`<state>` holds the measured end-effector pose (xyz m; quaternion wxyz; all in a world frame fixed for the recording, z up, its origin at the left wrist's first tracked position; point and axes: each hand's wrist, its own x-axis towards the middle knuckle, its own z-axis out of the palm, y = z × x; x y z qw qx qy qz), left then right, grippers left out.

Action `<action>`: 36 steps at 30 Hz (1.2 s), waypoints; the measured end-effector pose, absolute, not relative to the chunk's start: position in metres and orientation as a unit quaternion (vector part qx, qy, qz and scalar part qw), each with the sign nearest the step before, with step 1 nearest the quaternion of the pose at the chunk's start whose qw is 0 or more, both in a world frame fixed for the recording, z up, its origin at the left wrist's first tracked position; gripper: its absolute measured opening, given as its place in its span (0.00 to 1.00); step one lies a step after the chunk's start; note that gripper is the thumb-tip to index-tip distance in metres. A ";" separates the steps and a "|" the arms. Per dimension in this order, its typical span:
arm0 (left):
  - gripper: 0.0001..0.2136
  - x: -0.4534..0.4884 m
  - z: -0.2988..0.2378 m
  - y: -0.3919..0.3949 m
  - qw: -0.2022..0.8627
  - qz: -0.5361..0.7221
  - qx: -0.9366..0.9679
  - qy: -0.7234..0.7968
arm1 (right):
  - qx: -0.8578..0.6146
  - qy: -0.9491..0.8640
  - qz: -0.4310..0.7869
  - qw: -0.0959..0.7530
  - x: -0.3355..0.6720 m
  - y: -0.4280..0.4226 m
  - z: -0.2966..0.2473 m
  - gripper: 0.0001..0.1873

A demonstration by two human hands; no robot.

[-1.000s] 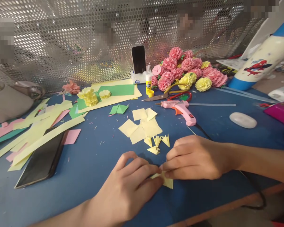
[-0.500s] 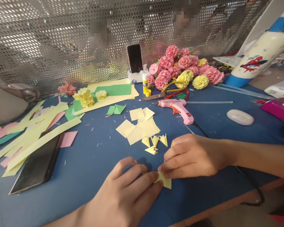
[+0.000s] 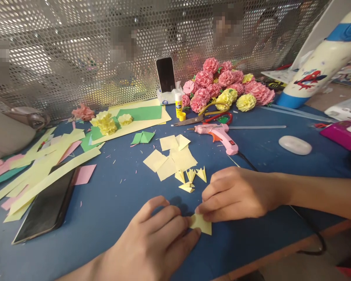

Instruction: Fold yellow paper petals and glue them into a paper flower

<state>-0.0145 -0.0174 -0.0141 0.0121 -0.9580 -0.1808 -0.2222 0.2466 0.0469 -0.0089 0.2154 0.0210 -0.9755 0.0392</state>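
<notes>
A small piece of yellow paper (image 3: 203,225) lies near the table's front edge, partly hidden by fingers. My left hand (image 3: 160,234) has its thumb and fingertips closed on the paper's left side. At the upper edge, the fingertips of my right hand (image 3: 236,193) pinch the same paper. Just beyond my hands are several small folded yellow paper pieces (image 3: 190,175). Flat yellow paper squares (image 3: 166,168) overlap behind those. A pink hot glue gun (image 3: 218,134) with a clear glue stick in it rests beyond my right hand.
A dark phone (image 3: 46,208) lies under yellow paper strips (image 3: 52,171) at left. Farther back are a glue stick (image 3: 178,105), scissors (image 3: 206,115), a propped phone (image 3: 165,74) and pink and yellow paper flowers (image 3: 210,80). A white oval object (image 3: 295,144) and a Spider-Man bottle (image 3: 316,74) are at right.
My left fingertips have drawn back slightly to the left, so more of the yellow paper shows. My right hand stays at its upper edge. The camera view has shifted a little.
</notes>
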 end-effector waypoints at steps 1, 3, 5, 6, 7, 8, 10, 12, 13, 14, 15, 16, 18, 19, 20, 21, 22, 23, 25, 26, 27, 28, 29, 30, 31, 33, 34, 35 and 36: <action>0.13 -0.015 -0.013 -0.016 0.009 -0.219 -0.959 -0.179 | 0.022 -0.975 0.041 0.216 0.247 0.047 -0.009 0.15; 0.14 -0.017 -0.012 -0.013 0.003 -0.212 -0.964 -0.163 | 0.023 -0.976 0.043 0.213 0.248 0.048 -0.008 0.15; 0.15 -0.020 -0.010 -0.010 -0.009 -0.215 -0.967 -0.138 | 0.020 -0.977 0.048 0.205 0.248 0.048 -0.009 0.13; 0.15 -0.021 -0.008 -0.008 -0.016 -0.218 -0.967 -0.128 | 0.017 -0.979 0.054 0.198 0.248 0.047 -0.009 0.13; 0.15 -0.022 -0.007 -0.006 -0.022 -0.217 -0.968 -0.120 | 0.010 -0.980 0.059 0.189 0.248 0.045 -0.010 0.12; 0.15 -0.022 -0.005 -0.005 -0.026 -0.214 -0.970 -0.115 | 0.002 -0.982 0.062 0.181 0.247 0.043 -0.011 0.13; 0.13 -0.023 0.000 -0.003 -0.025 -0.203 -0.972 -0.112 | -0.024 -0.984 0.055 0.167 0.246 0.037 -0.012 0.17; 0.12 -0.022 0.003 -0.003 -0.017 -0.197 -0.974 -0.110 | -0.053 -0.985 0.037 0.160 0.246 0.031 -0.011 0.20; 0.11 -0.022 0.004 -0.003 -0.015 -0.194 -0.974 -0.111 | -0.067 -0.985 0.030 0.157 0.246 0.028 -0.009 0.20; 0.11 -0.022 0.005 -0.003 -0.014 -0.195 -0.974 -0.112 | -0.080 -0.985 0.026 0.153 0.247 0.027 -0.007 0.18; 0.11 -0.022 0.005 -0.003 -0.014 -0.196 -0.974 -0.113 | -0.092 -0.985 0.023 0.147 0.248 0.026 -0.003 0.16; 0.11 -0.023 0.004 -0.003 -0.015 -0.200 -0.973 -0.112 | -0.104 -0.985 0.022 0.139 0.249 0.025 0.001 0.14; 0.12 -0.024 0.002 -0.003 -0.021 -0.218 -0.970 -0.107 | -0.121 -0.985 0.019 0.121 0.252 0.026 0.009 0.12; 0.12 -0.024 0.000 -0.003 -0.024 -0.225 -0.969 -0.101 | -0.125 -0.985 0.017 0.114 0.253 0.027 0.012 0.11; 0.13 -0.024 -0.001 -0.003 -0.026 -0.234 -0.967 -0.096 | -0.125 -0.986 0.016 0.111 0.254 0.028 0.015 0.11; 0.12 -0.024 -0.002 -0.003 -0.028 -0.240 -0.966 -0.094 | -0.125 -0.986 0.016 0.111 0.254 0.029 0.016 0.11; 0.11 -0.024 -0.003 -0.002 -0.030 -0.245 -0.964 -0.095 | -0.124 -0.985 0.017 0.116 0.255 0.030 0.016 0.11; 0.10 -0.022 -0.003 -0.002 -0.034 -0.248 -0.963 -0.100 | -0.122 -0.984 0.017 0.126 0.255 0.031 0.015 0.11; 0.08 -0.018 -0.004 -0.003 -0.040 -0.257 -0.957 -0.127 | -0.117 -0.982 0.016 0.151 0.254 0.034 0.009 0.13; 0.07 -0.015 -0.005 -0.003 -0.048 -0.254 -0.954 -0.149 | -0.115 -0.980 0.014 0.161 0.253 0.035 0.005 0.15; 0.07 -0.012 -0.006 -0.003 -0.059 -0.248 -0.952 -0.170 | -0.118 -0.979 0.013 0.166 0.252 0.036 0.001 0.17; 0.06 -0.009 -0.007 -0.004 -0.076 -0.238 -0.949 -0.193 | -0.127 -0.977 0.017 0.168 0.251 0.037 -0.003 0.19; 0.06 -0.006 -0.008 -0.004 -0.094 -0.228 -0.945 -0.216 | -0.136 -0.976 0.024 0.167 0.249 0.038 -0.007 0.19; 0.05 -0.003 -0.009 -0.004 -0.113 -0.222 -0.939 -0.237 | -0.146 -0.975 0.034 0.165 0.248 0.039 -0.010 0.18; 0.04 -0.002 -0.010 -0.004 -0.129 -0.219 -0.933 -0.255 | -0.154 -0.973 0.042 0.164 0.246 0.039 -0.012 0.15; 0.02 0.000 -0.011 -0.004 -0.135 -0.224 -0.924 -0.279 | -0.166 -0.970 0.054 0.170 0.244 0.038 -0.014 0.11; 0.02 0.000 -0.011 -0.005 -0.122 -0.228 -0.924 -0.281 | -0.172 -0.967 0.061 0.177 0.243 0.038 -0.014 0.10; 0.03 -0.001 -0.011 -0.005 -0.098 -0.232 -0.927 -0.277 | -0.179 -0.963 0.069 0.187 0.242 0.037 -0.014 0.09; 0.05 -0.002 -0.011 -0.006 -0.066 -0.234 -0.931 -0.271 | -0.186 -0.959 0.078 0.197 0.242 0.036 -0.014 0.08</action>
